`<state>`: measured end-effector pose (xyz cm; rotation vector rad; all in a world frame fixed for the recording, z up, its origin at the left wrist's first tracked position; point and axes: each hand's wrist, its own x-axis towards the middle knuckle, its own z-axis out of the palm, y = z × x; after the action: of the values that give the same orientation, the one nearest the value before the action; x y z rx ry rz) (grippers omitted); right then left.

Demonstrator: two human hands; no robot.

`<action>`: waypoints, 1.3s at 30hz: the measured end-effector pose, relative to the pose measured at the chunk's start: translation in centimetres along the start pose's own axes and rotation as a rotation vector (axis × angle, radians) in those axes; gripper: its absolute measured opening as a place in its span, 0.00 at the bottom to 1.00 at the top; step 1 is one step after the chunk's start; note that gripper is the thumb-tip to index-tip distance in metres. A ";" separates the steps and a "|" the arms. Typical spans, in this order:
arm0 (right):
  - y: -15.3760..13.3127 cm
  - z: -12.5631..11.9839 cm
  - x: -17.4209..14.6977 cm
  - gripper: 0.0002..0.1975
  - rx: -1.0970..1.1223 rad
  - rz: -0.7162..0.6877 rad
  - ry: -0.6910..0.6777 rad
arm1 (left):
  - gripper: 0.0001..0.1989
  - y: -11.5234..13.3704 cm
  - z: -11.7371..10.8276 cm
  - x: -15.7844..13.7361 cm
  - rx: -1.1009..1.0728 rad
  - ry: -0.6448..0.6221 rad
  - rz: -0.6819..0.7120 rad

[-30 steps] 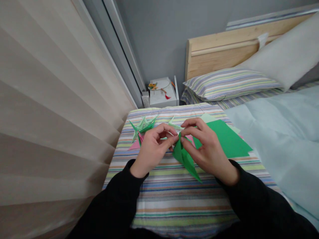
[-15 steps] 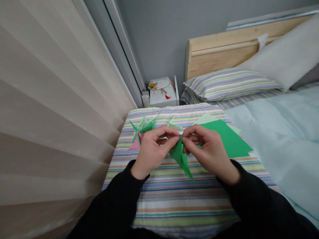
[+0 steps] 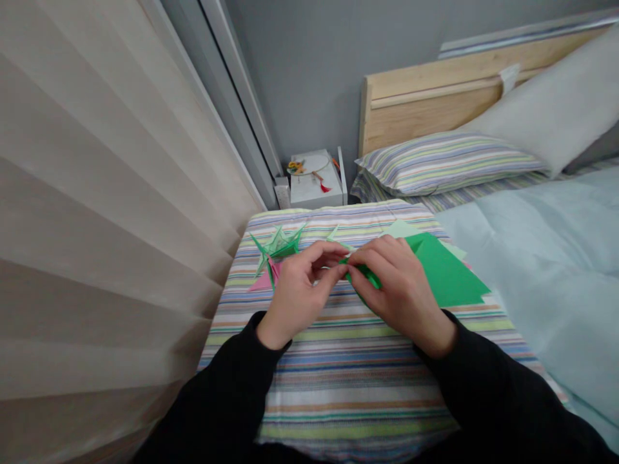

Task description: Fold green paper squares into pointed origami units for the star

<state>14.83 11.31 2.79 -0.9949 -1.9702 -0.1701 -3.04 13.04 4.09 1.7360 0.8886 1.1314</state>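
Left hand (image 3: pixel 302 287) curled, fingertips pinching the green fold (image 3: pixel 360 274), right hand (image 3: pixel 399 293) palm-down, fingers pressed over it, both wrists low above the striped cushion (image 3: pixel 338 380), green sheets (image 3: pixel 447 274) just right, paper stars (image 3: pixel 276 248) left

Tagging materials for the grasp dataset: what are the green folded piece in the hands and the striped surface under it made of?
Green folded piece, pinched between left hand and right hand: looks like thin matte paper; it holds sharp creases, and flat green sheets of the same colour lie beside it. Striped surface: seemingly woven fabric, matte, soft-looking, with fine ribbed multicolour stripes.
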 end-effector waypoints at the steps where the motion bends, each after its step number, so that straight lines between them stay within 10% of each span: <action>1: 0.0 -0.1 0.1 0.05 -0.036 -0.002 -0.011 | 0.06 -0.2 0.0 0.1 0.004 0.006 -0.002; 39: -0.8 -1.4 0.6 0.02 0.543 0.458 -0.224 | 0.05 1.0 -0.5 0.6 -0.046 0.049 -0.014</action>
<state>14.98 10.48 4.32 -1.0901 -1.7759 0.7197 -3.23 13.32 5.28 1.6688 0.8960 1.1806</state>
